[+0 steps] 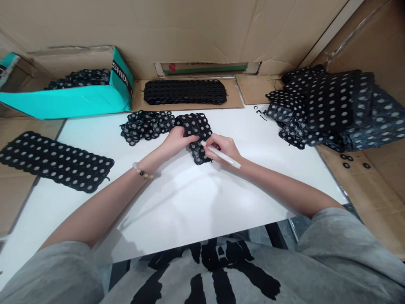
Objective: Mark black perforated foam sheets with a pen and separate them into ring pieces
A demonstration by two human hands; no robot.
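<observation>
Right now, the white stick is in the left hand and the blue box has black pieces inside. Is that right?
Not quite: the white stick is in the right hand. The left hand is on the dotted strip instead. The head view shows it. The blue box does have black pieces inside.

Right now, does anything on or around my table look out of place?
Yes: four small black rings lie loose on the cardboard at right, separate from the dotted black pile. Stray black scraps or marks, I can't tell which, also dot the white tabletop left of that pile.
</observation>
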